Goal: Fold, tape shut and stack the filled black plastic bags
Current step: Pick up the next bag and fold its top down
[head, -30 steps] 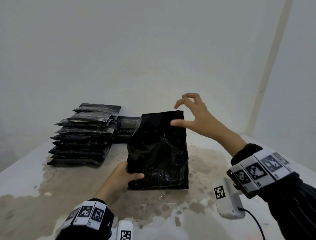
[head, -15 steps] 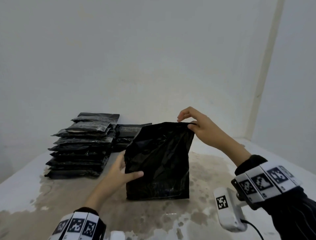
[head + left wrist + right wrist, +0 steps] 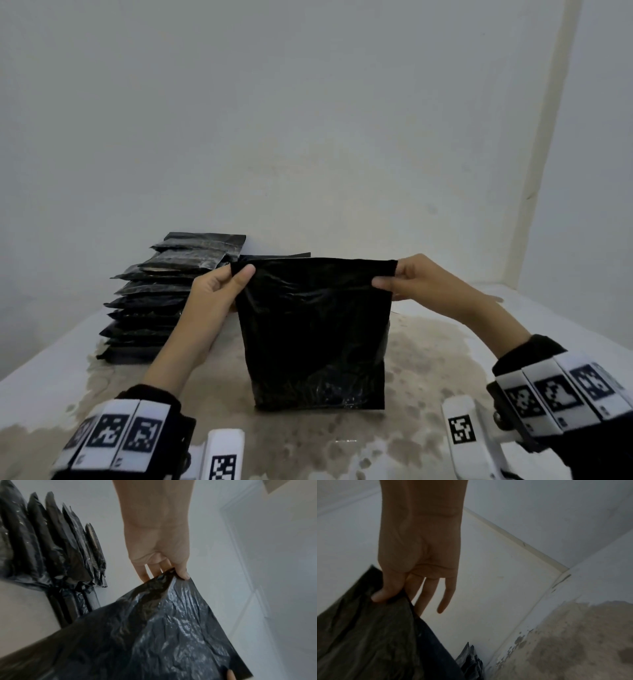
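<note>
Two hands [image 3: 219, 291] [image 3: 416, 279] on bag [image 3: 315, 335] corners

Legible text, labels, brands, numbers: none. Only black-and-white square code markers, carrying no letters or digits, on the left wristband [image 3: 116, 440], the right wristband [image 3: 561, 394] and two white devices [image 3: 462, 431] beneath the wrists.

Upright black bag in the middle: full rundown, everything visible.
The black bag is thin, glossy, crinkled plastic, standing upright on the stained table, bulkier at the bottom, flat towards the top. Its top edge is pulled taut and level, not yet folded; no tape shows. The left hand pinches its top left corner, the right hand its top right corner. The stack of finished bags lies behind-left.
</note>
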